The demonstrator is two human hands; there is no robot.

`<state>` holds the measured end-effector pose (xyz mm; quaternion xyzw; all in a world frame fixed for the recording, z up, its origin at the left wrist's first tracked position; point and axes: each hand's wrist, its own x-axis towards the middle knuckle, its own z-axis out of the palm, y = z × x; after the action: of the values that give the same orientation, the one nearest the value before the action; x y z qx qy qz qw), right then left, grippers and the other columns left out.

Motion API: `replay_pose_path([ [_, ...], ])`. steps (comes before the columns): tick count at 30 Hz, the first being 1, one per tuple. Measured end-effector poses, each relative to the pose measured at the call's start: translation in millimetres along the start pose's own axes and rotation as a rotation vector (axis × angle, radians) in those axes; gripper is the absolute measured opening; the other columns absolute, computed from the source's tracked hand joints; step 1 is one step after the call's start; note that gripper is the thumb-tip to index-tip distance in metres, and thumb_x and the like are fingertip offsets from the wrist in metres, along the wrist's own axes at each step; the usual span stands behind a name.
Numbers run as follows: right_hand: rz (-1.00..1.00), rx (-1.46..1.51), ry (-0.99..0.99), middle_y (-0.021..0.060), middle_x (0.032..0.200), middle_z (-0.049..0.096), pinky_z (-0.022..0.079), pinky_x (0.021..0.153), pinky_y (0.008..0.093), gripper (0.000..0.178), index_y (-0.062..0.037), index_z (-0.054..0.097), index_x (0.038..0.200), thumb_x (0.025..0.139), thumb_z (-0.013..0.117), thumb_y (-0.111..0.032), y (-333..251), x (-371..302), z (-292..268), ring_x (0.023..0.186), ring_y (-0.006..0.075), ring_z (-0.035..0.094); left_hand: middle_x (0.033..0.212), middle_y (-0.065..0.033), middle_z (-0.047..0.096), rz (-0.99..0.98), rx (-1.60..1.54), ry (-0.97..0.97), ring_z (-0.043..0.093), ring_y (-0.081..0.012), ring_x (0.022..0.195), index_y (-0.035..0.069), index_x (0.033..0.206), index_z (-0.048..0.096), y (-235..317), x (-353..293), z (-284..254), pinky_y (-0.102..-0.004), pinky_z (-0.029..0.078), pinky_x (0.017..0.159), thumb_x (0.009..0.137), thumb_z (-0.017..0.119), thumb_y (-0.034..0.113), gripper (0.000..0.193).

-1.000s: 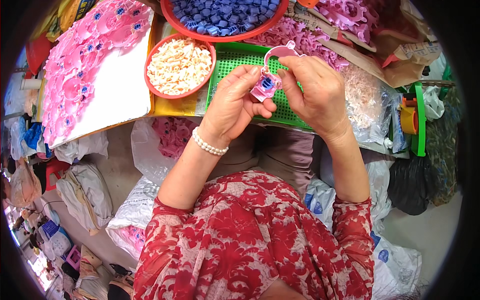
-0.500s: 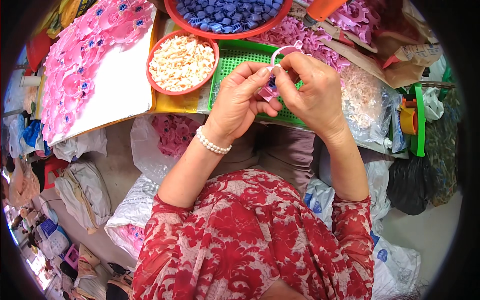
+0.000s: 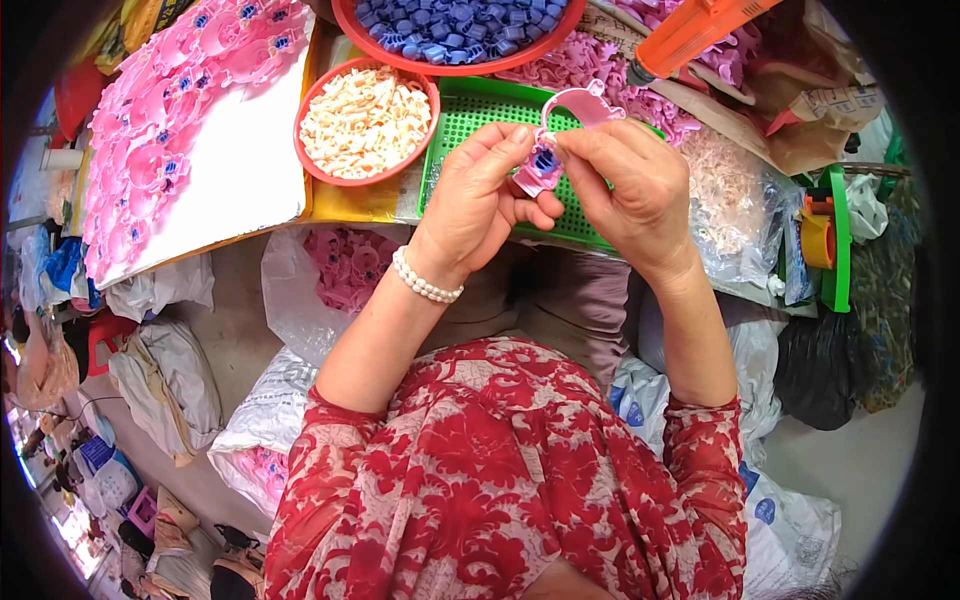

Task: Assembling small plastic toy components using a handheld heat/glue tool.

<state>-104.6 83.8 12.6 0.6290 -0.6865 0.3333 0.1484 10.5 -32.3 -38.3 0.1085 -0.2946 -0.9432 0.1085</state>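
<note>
Between my hands, above the green perforated basket, is a pink plastic part with a curved, ring-like band and a dark blue insert in its lower end. My left hand is closed on its lower left side, thumb and forefinger pinching near the insert. My right hand pinches it from the right, with thumb and forefinger close to the insert. My fingers cover some of the part, so what lies under the fingertips is hidden.
Left of the basket stands a red bowl of cream pieces; behind it is a larger red basin of blue pieces. Pink parts with blue inserts lie on a white board at far left. An orange handheld tool hangs at upper right.
The pink part has turned in my hands, so its band and blue insert show more. My right hand has shifted slightly. The orange tool reaches further into view.
</note>
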Motion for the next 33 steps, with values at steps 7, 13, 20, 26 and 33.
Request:
replay_pose_path([
  [7, -0.015, -0.060, -0.022, 0.0053, 0.067, 0.054, 0.045, 0.054, 0.0335, 0.016, -0.0073, 0.063, 0.083, 0.069, 0.068, -0.004, 1, -2, -1, 0.062, 0.0231, 0.056, 0.081, -0.0081, 0.061, -0.001, 0.010, -0.008, 0.062, -0.0170, 0.058, 0.001, 0.099, 0.053, 1, 0, -1, -0.0256, 0.054, 0.049, 0.095, 0.049, 0.022, 0.021],
  [13, -0.033, -0.131, -0.118, 0.0070, 0.073, 0.060, 0.046, 0.054, 0.0328, 0.016, -0.0044, 0.064, 0.085, 0.070, 0.067, 0.000, -2, 0, -13, 0.065, 0.0235, 0.058, 0.083, -0.0084, 0.062, 0.003, 0.022, 0.002, 0.063, -0.0164, 0.058, 0.002, 0.100, 0.053, 0, -1, 0, -0.0252, 0.054, 0.048, 0.095, 0.050, 0.021, 0.020],
  [20, -0.148, -0.286, -0.149, 0.0064, 0.073, 0.056, 0.049, 0.058, 0.0326, 0.024, -0.0052, 0.063, 0.087, 0.063, 0.063, -0.003, -4, -1, -16, 0.068, 0.0235, 0.058, 0.081, -0.0073, 0.062, 0.009, 0.046, 0.003, 0.062, -0.0155, 0.057, 0.002, 0.100, 0.054, -2, -2, 2, -0.0250, 0.054, 0.048, 0.094, 0.051, 0.021, 0.020],
  [26, -0.158, -0.381, -0.216, 0.0066, 0.078, 0.055, 0.051, 0.064, 0.0329, 0.025, -0.0043, 0.061, 0.089, 0.064, 0.061, -0.007, -8, 1, -13, 0.072, 0.0232, 0.058, 0.079, -0.0079, 0.061, 0.043, 0.108, 0.085, 0.061, -0.0150, 0.056, 0.001, 0.098, 0.053, -6, -1, 7, -0.0238, 0.053, 0.047, 0.094, 0.051, 0.021, 0.021],
  [33, -0.162, -0.244, -0.159, 0.0072, 0.077, 0.054, 0.050, 0.063, 0.0330, 0.026, -0.0034, 0.060, 0.090, 0.064, 0.060, -0.005, -1, -1, -4, 0.071, 0.0236, 0.057, 0.077, -0.0088, 0.060, 0.055, 0.124, 0.165, 0.060, -0.0155, 0.053, 0.000, 0.096, 0.053, -9, -3, 13, -0.0224, 0.050, 0.043, 0.094, 0.052, 0.020, 0.020],
])
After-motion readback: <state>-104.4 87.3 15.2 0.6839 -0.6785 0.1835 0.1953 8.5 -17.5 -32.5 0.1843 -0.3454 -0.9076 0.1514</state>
